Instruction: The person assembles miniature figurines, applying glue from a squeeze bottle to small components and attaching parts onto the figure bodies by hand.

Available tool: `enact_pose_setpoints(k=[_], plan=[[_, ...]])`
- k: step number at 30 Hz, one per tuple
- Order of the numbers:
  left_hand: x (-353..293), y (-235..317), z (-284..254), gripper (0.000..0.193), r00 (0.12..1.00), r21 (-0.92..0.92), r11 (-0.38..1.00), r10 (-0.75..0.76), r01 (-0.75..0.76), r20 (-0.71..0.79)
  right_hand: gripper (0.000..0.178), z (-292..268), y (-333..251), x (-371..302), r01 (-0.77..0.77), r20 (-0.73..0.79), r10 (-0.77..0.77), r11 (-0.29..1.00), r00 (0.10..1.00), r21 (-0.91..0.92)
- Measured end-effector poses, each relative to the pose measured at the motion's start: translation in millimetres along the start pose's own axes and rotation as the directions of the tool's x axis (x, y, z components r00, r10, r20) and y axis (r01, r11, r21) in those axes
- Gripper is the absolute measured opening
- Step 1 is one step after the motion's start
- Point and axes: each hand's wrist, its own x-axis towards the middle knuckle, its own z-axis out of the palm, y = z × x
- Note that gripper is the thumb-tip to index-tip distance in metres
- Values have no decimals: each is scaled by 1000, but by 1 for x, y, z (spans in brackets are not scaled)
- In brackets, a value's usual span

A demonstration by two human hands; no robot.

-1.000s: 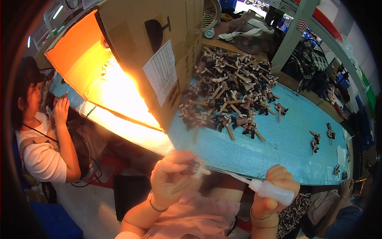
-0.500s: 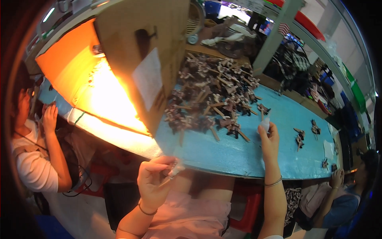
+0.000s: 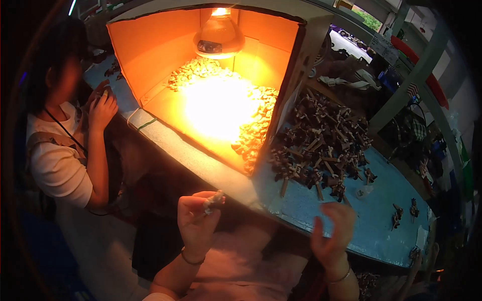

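Observation:
My left hand [image 3: 196, 223] is closed in a pinch, raised in front of the table's near edge. Between its thumb and fingers is a small pale-and-brown figurine [image 3: 214, 202], its details too small to make out. My right hand [image 3: 334, 235] hovers by the near edge of the blue table [image 3: 296, 210], slightly blurred, its fingers curved and apart with nothing visible in them. Beyond it, a small whitish translucent bottle [image 3: 364, 191] lies on the table beside a large heap of dark figurines on wooden sticks [image 3: 321, 143].
An open cardboard box [image 3: 150, 60] holds a glowing heat lamp [image 3: 219, 37] over many small pieces. A few figurines [image 3: 396, 216] lie apart at the right. One person [image 3: 63, 160] works at the left; another person's arm [image 3: 414, 271] shows at the lower right.
My right hand has let go of the whitish bottle, now on the table, and drawn back toward me. My left hand still pinches the figurine. The view has swung left, showing the lamp box's inside.

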Motion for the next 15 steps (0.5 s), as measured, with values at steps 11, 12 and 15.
enact_pose_setpoints(k=[11,12,15], plan=[[5,22,-23,20,986,-5,991,-130,130,-102,12,209,-44,114,258,458,-15,841,889,-475],[6,23,-22,20,986,-4,992,-130,130,-104,12,214,-40,116,260,458,-16,842,889,-473],[9,24,-20,19,980,4,981,-191,192,-57,9,223,-36,117,215,322,-55,847,945,-487]])
